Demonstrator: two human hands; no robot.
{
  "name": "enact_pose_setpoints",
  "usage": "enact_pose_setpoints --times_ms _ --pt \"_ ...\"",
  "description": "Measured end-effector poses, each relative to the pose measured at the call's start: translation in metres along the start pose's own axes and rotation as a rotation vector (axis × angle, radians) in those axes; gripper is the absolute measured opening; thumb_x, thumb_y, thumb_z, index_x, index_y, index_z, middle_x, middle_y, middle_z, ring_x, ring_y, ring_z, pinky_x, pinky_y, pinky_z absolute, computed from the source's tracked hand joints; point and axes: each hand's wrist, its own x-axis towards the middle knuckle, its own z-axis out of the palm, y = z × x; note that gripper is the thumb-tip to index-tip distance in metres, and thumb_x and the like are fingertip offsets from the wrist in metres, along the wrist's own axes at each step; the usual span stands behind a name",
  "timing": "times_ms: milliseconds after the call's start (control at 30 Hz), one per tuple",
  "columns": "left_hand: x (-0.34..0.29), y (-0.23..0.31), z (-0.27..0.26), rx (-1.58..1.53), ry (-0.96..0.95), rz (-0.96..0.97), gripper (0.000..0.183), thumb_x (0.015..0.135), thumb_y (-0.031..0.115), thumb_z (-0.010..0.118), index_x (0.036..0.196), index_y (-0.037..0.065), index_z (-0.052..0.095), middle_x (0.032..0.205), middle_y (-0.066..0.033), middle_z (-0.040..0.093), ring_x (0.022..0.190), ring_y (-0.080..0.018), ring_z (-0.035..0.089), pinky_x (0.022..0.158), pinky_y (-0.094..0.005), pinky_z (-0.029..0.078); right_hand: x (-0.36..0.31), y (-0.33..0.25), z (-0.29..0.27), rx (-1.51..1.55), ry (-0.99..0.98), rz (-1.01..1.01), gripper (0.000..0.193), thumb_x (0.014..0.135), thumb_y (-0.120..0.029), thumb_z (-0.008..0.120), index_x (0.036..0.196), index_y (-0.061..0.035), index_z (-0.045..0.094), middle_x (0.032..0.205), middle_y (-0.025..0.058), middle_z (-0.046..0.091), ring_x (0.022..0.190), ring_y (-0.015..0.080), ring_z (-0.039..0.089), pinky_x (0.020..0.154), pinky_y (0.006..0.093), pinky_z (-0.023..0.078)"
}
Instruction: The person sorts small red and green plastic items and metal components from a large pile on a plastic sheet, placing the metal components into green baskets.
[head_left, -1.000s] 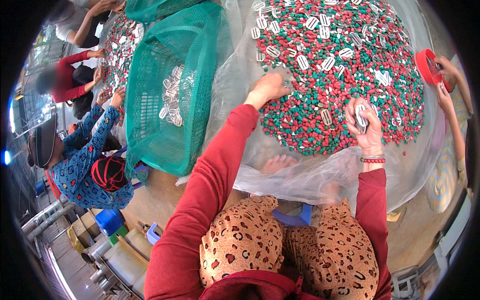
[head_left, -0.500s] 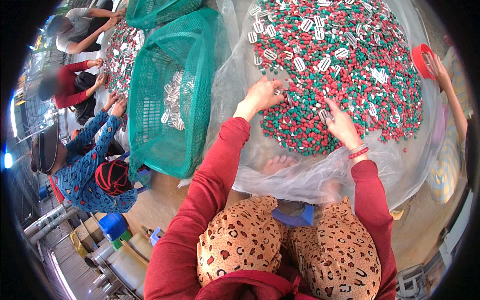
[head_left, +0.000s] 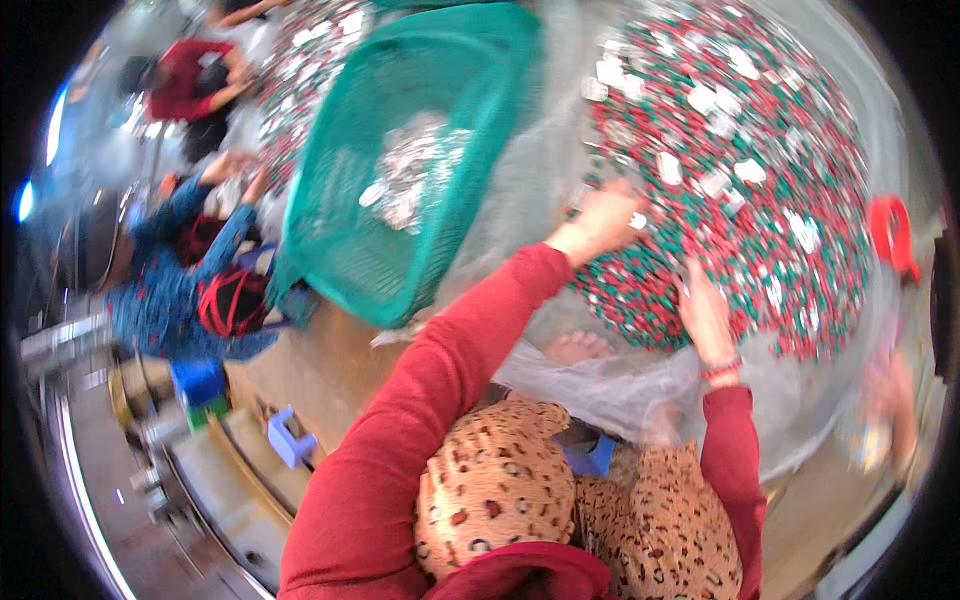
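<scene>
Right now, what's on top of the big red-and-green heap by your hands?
Scattered white pieces lie on the heap, blurred. The left hand and right hand are at its near part. Whatever is buried deeper or under the hands is hidden.

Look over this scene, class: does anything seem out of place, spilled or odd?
One oddity: a bare foot shows beside the near edge of the red and green heap, an unexpected place among loose pieces. Whether it is on or under the clear sheet is unclear. Blur could hide small spills.
</scene>
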Motion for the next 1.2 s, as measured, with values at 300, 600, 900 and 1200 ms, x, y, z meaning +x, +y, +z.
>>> enact_pose_setpoints --times_ms 300,600,900,1200 --pt "-0.025 0.029 0.0 -1.977 -0.294 -0.26 0.033 0.09 0.037 0.051 0.096 0.006 0.061 0.089 -0.0124 0.063 0.084 -0.0263 0.062 0.062 -0.0393 0.053 0.0 0.017 -0.028 0.677 0.24 0.095 0.012 0.091 -0.012 0.051 0.095 -0.0019 0.054 0.083 0.0039 0.053 0.076 0.0131 0.05 0.071 0.0256 0.042" --pt "-0.037 0.078 0.013 -2.601 -0.381 -0.529 0.036 0.089 0.039 0.049 0.107 0.01 0.06 0.099 -0.0098 0.064 0.092 -0.0262 0.061 0.076 -0.0471 0.05 -0.015 -0.095 -0.089 0.071 0.251 -0.401 0.036 0.076 -0.007 0.065 0.11 -0.0043 0.056 0.102 0.0123 0.054 0.096 0.0291 0.051 0.086 0.0369 0.041" --pt "-0.073 0.038 -0.113 -2.883 0.057 -0.083 0.034 0.084 0.042 0.054 0.088 0.009 0.061 0.089 -0.0108 0.058 0.081 -0.0251 0.052 0.054 -0.0336 0.049 -0.014 -0.058 -0.128 0.261 0.498 -0.196 0.026 0.084 -0.008 0.06 0.11 -0.0041 0.06 0.107 0.0113 0.057 0.102 0.0235 0.054 0.089 0.0332 0.041" --pt "-0.164 -0.12 -0.213 0.423 1.219 -0.526 0.035 0.09 0.022 0.054 0.116 -0.001 0.054 0.102 -0.0097 0.058 0.097 -0.0225 0.053 0.087 -0.0324 0.042 0.03 -0.043 -0.042 0.263 0.257 -0.52 0.033 0.082 -0.012 0.06 0.114 -0.0067 0.057 0.106 0.0084 0.059 0.102 0.0267 0.054 0.088 0.0386 0.042"
